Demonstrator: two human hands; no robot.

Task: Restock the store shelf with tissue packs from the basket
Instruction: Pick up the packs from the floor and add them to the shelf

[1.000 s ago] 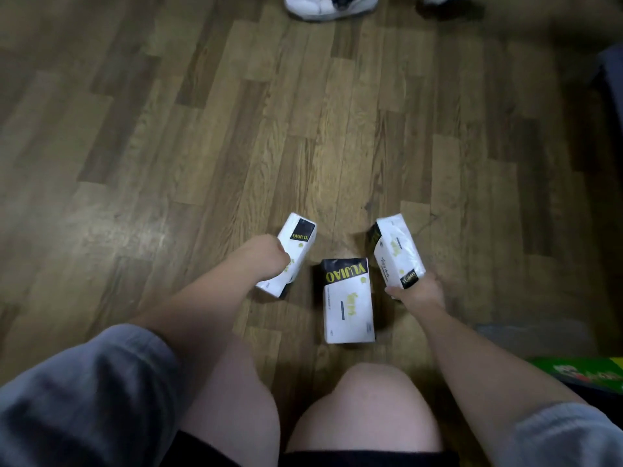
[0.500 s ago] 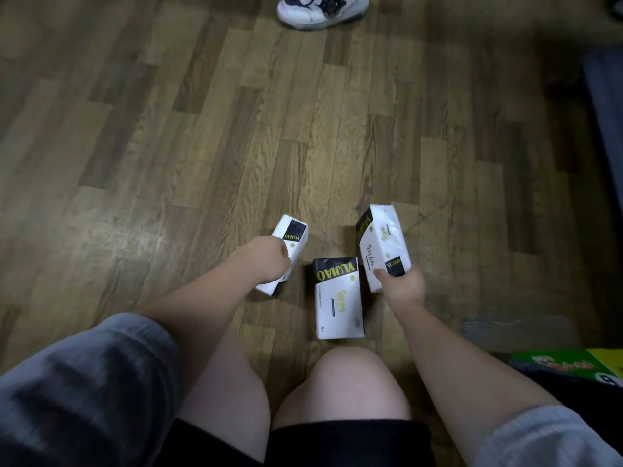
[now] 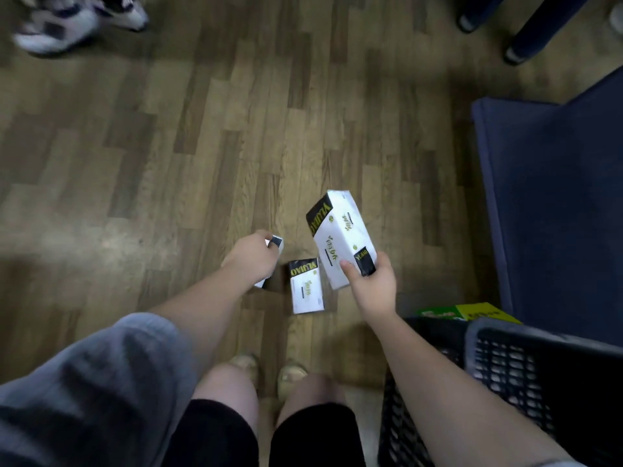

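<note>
1. A wood-plank floor [image 3: 202, 136] in brown tones fills the view, seen from above by a standing person in dark shorts and grey sleeves.
2. Nearest, at the lower right, stands a black mesh basket [image 3: 526, 369]; a green and yellow package [image 3: 472, 312] shows just behind its rim.
3. The right hand [image 3: 374, 284] grips a white tissue pack [image 3: 342, 239] by its near end, thumb on the face and fingers curled round the far side; the pack is held above the floor, tilted, with a black band lettered in yellow at the far end.
4. A second tissue pack [image 3: 306, 286] of the same design lies flat on the floor between the two hands.
5. The left hand [image 3: 254, 256] is closed round a third pack [image 3: 274, 243], which it mostly hides; only corners show.
6. Farther right is a dark blue surface [image 3: 556, 197]; at the top left, a blurred white and dark sneaker [image 3: 57, 26].
</note>
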